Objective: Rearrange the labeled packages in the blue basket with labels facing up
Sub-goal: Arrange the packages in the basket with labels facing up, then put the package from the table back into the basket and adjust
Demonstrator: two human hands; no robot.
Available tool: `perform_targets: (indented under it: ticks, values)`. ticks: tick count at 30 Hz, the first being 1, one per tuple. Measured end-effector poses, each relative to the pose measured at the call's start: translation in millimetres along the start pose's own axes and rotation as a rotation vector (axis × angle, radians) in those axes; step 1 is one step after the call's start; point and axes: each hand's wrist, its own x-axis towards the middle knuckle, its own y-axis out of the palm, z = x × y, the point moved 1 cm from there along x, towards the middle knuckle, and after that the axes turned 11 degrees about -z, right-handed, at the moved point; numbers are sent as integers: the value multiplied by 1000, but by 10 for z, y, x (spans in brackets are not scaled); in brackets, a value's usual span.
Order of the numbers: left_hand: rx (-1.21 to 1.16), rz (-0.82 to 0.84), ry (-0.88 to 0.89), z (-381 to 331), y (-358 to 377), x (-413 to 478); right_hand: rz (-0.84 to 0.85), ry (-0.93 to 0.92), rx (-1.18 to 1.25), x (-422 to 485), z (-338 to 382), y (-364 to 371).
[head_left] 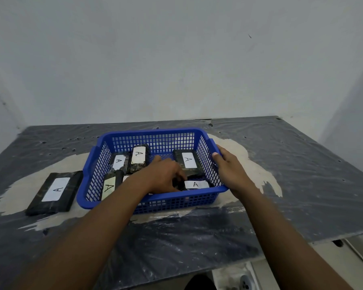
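Observation:
The blue basket (155,203) stands mid-table and holds several black packages with white "A" labels facing up. One lies at the back right (188,161), one leans at the back middle (139,156), another sits beside it (118,162), one stands at the front left (109,186). My left hand (162,176) reaches into the basket's middle, fingers closed on the dark end of the front right package (195,184). My right hand (228,166) grips the basket's right rim. One more labeled package (55,190) lies on the table left of the basket.
The table (302,174) is dark, covered with wrinkled plastic and a pale worn patch under the basket. A grey wall rises directly behind. The table's right front edge drops to the floor, where a drain (244,282) shows.

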Motion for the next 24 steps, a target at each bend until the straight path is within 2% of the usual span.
perform_targets:
  ticks: [3,8,15,19,22,24]
  values:
    - [-23,10,-21,-14,14,35,-5,-11,-20,4,3,-4]
    - [-50,197,-15,44,-125,38,-17,-20,-36,5,15,-1]
    - [-59,113,-38,-50,-46,-45,-31,-89,-98,30,4,8]
    - [-140,-61,-89,6,-188,-230,-89,-192,-272,47,-3,37]
    - [-244,-338,-184,191,-392,-539,-154,-296,-444,27,52,40]
    - [-271,-553,-279,389,-498,-799,-233,-432,-652,-21,149,58]
